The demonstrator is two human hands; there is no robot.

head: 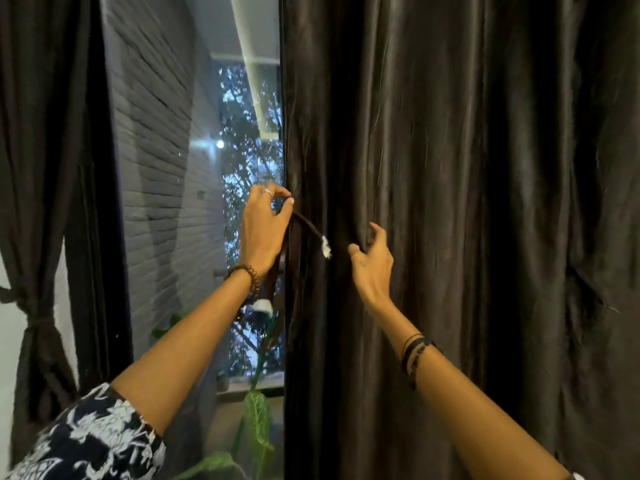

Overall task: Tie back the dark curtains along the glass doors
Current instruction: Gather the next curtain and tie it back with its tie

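Observation:
A dark brown curtain (450, 202) hangs loose over the right half of the view, its left edge against the glass door (194, 168). My left hand (265, 226) pinches a thin dark tie cord (310, 226) at that edge; the cord's white tip (325, 247) dangles in front of the fabric. My right hand (372, 259) is at the curtain just right of the tip, with fingers curled into a fold of the cloth. At the far left a second dark curtain (38, 168) is gathered by a tie (31, 320).
Through the glass I see a grey brick wall (152, 150), trees and a small bright light. Green plant leaves (256, 420) stand low beside the curtain's edge. A black door frame (100, 237) runs down the left side.

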